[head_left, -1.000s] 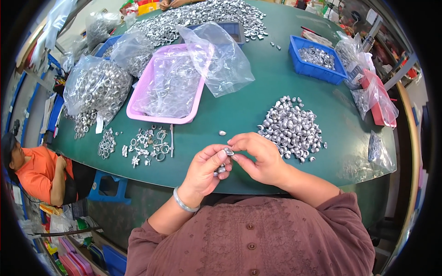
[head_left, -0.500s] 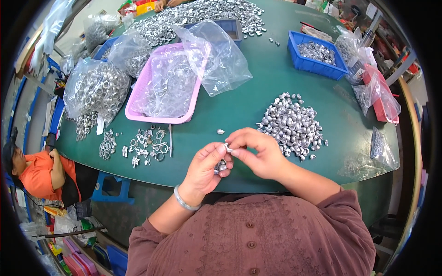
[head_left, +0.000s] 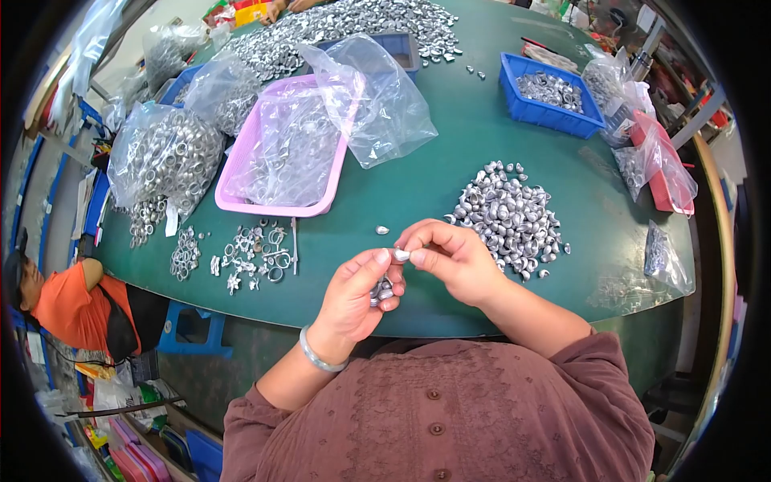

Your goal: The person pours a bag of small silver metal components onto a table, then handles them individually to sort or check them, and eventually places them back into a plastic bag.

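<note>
Between the fingertips of both hands is a small silvery curved metal piece [head_left: 401,255], like a little shell. My left hand [head_left: 347,301] pinches its left end with thumb and forefinger. Several more such metal pieces [head_left: 381,292] are tucked under the curled fingers of that hand. From the right, my right hand [head_left: 459,263] closes its thumb and forefinger on the other end. One loose metal piece [head_left: 381,230] lies on the green table just beyond my hands. A heap of the same kind of metal pieces [head_left: 514,217] spreads beyond my right hand.
Left of centre stands a pink basket [head_left: 277,209] lined with a clear bag [head_left: 389,132]. Loose rings and small castings [head_left: 259,255] lie before it; a bag of rings [head_left: 173,157] sits farther left. A blue tray [head_left: 554,120] stands far right. A person in orange [head_left: 76,309] is at left.
The metal piece between my fingertips has been turned, so its smooth broad side now shows. My hands stay in nearly the same place. At left, the person in orange has shifted posture.
</note>
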Tool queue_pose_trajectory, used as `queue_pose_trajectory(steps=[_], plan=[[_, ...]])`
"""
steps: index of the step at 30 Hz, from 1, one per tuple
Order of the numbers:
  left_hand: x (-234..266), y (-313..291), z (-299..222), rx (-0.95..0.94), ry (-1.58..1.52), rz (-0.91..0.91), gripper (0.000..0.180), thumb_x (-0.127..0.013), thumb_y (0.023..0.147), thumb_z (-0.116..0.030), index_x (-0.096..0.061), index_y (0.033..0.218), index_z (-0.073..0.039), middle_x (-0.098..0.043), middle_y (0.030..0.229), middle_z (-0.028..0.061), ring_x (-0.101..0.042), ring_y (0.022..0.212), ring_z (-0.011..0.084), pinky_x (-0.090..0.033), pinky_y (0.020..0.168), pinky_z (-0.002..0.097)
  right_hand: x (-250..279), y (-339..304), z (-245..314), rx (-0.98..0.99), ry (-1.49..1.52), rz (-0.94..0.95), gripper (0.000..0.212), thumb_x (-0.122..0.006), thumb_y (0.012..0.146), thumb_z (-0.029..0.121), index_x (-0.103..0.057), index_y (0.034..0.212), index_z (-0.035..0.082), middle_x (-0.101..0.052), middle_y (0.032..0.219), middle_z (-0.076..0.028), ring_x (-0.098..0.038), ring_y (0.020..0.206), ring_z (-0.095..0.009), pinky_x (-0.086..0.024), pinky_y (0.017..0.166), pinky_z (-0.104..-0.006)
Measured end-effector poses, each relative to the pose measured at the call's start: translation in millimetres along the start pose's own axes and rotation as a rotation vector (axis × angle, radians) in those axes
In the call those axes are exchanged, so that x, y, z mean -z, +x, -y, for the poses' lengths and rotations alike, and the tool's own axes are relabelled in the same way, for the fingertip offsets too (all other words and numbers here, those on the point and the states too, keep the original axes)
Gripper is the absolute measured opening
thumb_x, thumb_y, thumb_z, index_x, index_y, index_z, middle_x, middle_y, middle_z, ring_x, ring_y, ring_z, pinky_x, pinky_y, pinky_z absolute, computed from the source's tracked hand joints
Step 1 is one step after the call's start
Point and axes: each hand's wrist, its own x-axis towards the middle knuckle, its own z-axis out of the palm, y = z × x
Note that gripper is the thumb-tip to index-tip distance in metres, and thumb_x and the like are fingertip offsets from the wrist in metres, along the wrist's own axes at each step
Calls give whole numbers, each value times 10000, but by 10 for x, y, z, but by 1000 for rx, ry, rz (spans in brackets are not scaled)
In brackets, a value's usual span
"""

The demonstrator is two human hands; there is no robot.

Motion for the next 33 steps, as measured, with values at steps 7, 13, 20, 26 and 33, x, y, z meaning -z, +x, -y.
queue_pose_trajectory(steps=[7, 13, 20, 26, 33], plan=[[189, 34, 44, -35, -201, 241, 171, -527, 864, -206, -553, 924, -48, -520, 752, 37, -487, 656, 125, -379, 479, 201, -110, -5, 163, 466, -630, -7, 153, -589, 718, -28, -578, 856, 35, -573, 908, -90, -561, 879, -255, -463, 722, -322], [150, 15, -15, -69, -126, 286, 166, -522, 866, -218, -537, 880, -53, -441, 747, 32, -417, 639, 123, -333, 437, 180, 46, -25, 130, 357, -547, -71, 151, -555, 747, -42, -577, 880, 26, -575, 894, -103, -572, 796, -209, -459, 674, -286], [186, -6, -62, -68, -270, 259, 147, -481, 848, -188, -521, 915, -65, -446, 830, 62, -419, 676, 150, -363, 469, 191, 194, 10, 134, 288, -437, -110, 125, -519, 795, 7, -581, 903, 8, -572, 871, -80, -546, 761, -149, -440, 663, -260], [223, -188, -243, -134, -313, 149, 227, -440, 889, -242, -527, 997, -63, -470, 889, 66, -444, 701, 164, -379, 476, 209, 578, 93, 218, 127, -516, -321, 126, -521, 809, 34, -588, 912, 3, -572, 810, -44, -515, 695, -98, -434, 627, -235], [-197, -1100, -1211, -647, 85, 623, 183, -432, 896, -229, -505, 904, -61, -455, 714, 90, -463, 537, 192, -375, 312, 260, 833, -82, 164, 89, -407, -384, 115, -542, 817, 73, -595, 900, 13, -560, 738, 2, -472, 636, -57, -409, 591, -212]])
